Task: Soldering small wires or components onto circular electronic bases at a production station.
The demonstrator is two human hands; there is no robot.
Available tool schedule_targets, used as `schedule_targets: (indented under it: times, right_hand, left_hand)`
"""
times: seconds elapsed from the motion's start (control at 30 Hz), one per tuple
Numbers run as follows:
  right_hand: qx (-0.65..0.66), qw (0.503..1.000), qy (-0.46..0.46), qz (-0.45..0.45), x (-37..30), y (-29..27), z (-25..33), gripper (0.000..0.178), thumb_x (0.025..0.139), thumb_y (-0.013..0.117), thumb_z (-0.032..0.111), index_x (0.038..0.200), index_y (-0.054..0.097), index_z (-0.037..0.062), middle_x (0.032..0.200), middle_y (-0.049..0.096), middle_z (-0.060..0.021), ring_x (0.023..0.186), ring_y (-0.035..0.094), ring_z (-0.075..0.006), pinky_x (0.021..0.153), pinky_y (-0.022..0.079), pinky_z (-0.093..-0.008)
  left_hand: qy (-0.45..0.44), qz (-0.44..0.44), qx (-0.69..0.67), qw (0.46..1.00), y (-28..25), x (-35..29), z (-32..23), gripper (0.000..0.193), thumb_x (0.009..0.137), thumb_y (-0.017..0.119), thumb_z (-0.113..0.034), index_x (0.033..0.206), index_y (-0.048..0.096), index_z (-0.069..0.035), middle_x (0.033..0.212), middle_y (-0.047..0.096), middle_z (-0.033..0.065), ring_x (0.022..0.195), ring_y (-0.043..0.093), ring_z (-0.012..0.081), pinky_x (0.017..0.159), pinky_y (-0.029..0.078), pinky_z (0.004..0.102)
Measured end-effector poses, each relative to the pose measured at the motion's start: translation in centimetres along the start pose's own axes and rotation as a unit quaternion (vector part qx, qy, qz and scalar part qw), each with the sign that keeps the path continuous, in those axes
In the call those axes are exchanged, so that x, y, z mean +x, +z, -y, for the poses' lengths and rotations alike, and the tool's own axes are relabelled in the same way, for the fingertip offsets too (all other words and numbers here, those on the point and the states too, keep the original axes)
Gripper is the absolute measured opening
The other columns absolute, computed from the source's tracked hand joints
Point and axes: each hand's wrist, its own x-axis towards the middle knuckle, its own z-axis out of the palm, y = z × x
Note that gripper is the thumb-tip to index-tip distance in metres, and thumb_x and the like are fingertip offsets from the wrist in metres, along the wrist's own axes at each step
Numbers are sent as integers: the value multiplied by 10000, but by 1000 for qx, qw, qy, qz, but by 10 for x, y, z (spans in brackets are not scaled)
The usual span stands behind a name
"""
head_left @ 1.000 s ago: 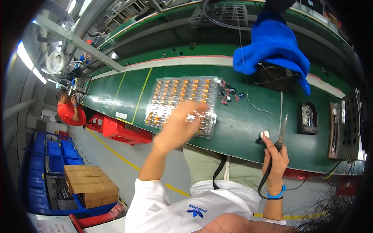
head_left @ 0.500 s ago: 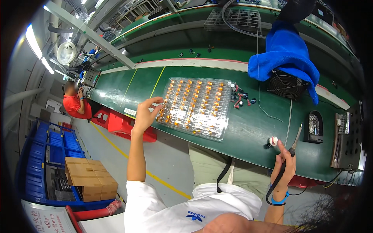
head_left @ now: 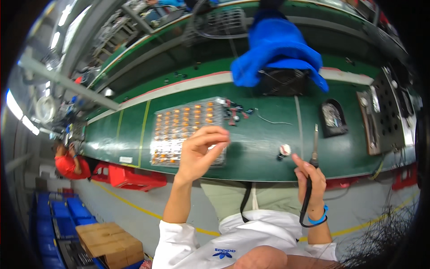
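Observation:
My left hand [head_left: 202, 154] hovers over the right part of a clear plastic tray [head_left: 156, 152] holding rows of small orange-and-clear parts. Its thumb and fingers are closed in a pinch; whatever lies between them is too small to make out. In my right hand [head_left: 312, 184] is a soldering iron [head_left: 315, 150], its metal tip pointing away from me and its black cord looping down past the wrist. Close to the right fingertips, a small round white part [head_left: 285, 149] with a dark piece attached rests on the green bench top [head_left: 255, 157].
Several small parts with red and black wires [head_left: 234, 113] lie beside the tray. Farther back stands a black fan [head_left: 284, 82] under a blue cloth [head_left: 280, 45]. To the right are a black bin [head_left: 333, 117] and a metal box [head_left: 380, 112]. A person in red [head_left: 67, 162] sits far left.
My left hand has moved from the tray's left edge to its right side, fingers now pinched. My right hand still holds the soldering iron. The whole view has turned to the right.

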Motion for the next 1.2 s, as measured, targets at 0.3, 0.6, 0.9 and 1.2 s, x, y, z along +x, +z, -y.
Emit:
schedule_targets:
  times: [0.3, 0.6, 0.9, 1.2]
  right_hand:
    - [25, 999, 30, -38, -25, -15, 14, 624, 909, 798, 270, 1390, 568, -55, 1065, 769, -226, 694, 710, -260, 618, 577, -334]
    - [-55, 998, 33, -22, -25, -24, 18, 455, 850, 843, 212, 1186, 694, -55, 883, 709, -157, 740, 693, -329, 622, 565, -384]
    - [-76, 995, 60, -3, -23, -19, 21, 478, 680, 891, 40, 1123, 720, -8, 877, 718, -129, 787, 717, -331, 667, 602, -383]
    - [-97, 994, 46, 22, -21, -17, 22, 406, 784, 890, 110, 1132, 706, 8, 869, 722, -119, 789, 711, -318, 700, 618, -388]
  left_hand:
    - [-83, 102, -110, 985, 87, 39, 23, 193, 976, 682, 36, 1164, 720, 56, 1191, 694, 125, 1070, 675, 164, 930, 552, 282]
    - [-47, 110, -41, 992, 108, 32, 31, 318, 892, 729, 110, 1205, 681, 78, 1150, 737, 165, 1058, 727, 212, 968, 589, 332]
    - [-33, 124, -19, 992, 107, 28, 34, 361, 877, 727, 124, 1232, 675, 87, 1142, 752, 182, 1045, 750, 242, 969, 611, 346]
    - [-30, 118, -11, 993, 107, 28, 34, 342, 870, 735, 121, 1207, 690, 85, 1123, 757, 178, 1043, 752, 237, 955, 617, 339]
